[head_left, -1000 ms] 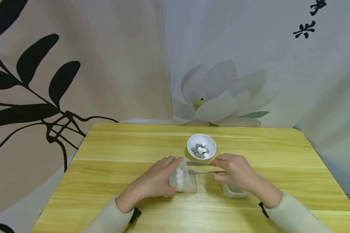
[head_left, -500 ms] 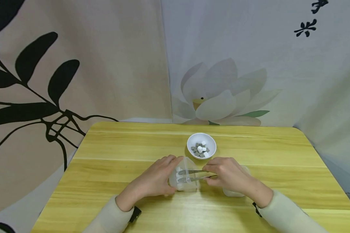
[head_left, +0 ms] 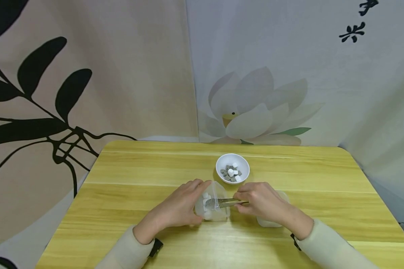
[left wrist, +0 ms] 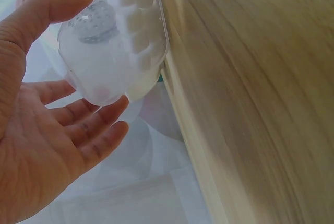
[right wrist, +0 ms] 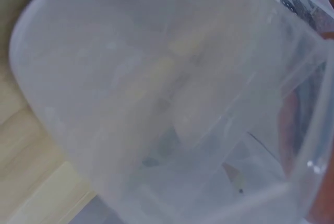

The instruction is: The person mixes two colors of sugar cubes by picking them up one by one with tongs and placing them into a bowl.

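Note:
My left hand [head_left: 180, 207] grips a translucent plastic tub [head_left: 223, 213] tipped on its side, its mouth toward the right. White cubes [left wrist: 138, 25] are piled along the tub's lower wall in the left wrist view. From the right, my right hand [head_left: 262, 201] holds metal tongs [head_left: 226, 203] whose ends reach inside the tub. One perforated tong head [left wrist: 96, 23] shows through the tub's bottom. The tong tips are close together beside the cubes; I cannot tell whether a cube is between them. Beyond the hands stands a white bowl [head_left: 223, 161] with grey and white cubes.
A second translucent tub [head_left: 268, 223] sits partly hidden beneath my right forearm; it fills most of the right wrist view. Everything rests on a wooden table [head_left: 155, 164], with a printed cloth backdrop [head_left: 155, 74] behind its far edge.
The right hand has moved left and the tongs have gone deeper into the tub. Their arms have come closer together. The left hand has kept its hold on the tub.

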Motion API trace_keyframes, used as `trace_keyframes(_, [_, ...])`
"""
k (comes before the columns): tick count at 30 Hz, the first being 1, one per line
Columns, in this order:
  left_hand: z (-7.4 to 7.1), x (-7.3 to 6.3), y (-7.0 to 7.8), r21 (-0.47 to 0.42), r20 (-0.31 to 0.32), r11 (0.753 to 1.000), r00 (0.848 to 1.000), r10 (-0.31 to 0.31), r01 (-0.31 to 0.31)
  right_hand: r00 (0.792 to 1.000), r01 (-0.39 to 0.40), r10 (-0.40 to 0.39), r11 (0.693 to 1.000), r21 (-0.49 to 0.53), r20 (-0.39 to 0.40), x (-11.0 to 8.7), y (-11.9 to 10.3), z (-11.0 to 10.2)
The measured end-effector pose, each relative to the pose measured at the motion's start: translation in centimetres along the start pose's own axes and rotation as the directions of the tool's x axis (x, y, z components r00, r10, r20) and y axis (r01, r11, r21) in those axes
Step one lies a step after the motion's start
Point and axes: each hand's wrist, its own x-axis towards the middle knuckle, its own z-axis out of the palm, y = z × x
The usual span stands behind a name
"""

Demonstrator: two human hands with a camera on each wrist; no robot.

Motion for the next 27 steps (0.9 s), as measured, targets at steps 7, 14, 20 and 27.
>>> trace_keyframes(7, [0.07, 0.02, 0.08, 0.006, 0.002, 1.000, 1.000, -0.006, 0.006, 1.000, 0.006, -0.006, 1.000, 0.003, -0.009, -0.14, 0.00, 0.07])
trace_keyframes(14, [0.10, 0.04, 0.04, 0.014, -0.002, 1.000, 1.000, -0.001, 0.001, 0.999, 0.028, -0.029, 0.999, -0.033, -0.032, -0.08, -0.12, 0.28])
trace_keyframes(20, [0.13, 0.03, -0.08, 0.026, -0.009, 1.000, 1.000, 0.006, -0.006, 0.998, 0.034, -0.035, 0.999, -0.037, -0.043, -0.09, -0.14, 0.30])
trace_keyframes(27, [0.09, 0.03, -0.11, 0.031, -0.001, 1.000, 1.000, 0.004, -0.004, 0.995, 0.008, -0.009, 1.000, -0.005, -0.096, -0.77, 0.15, -0.42])
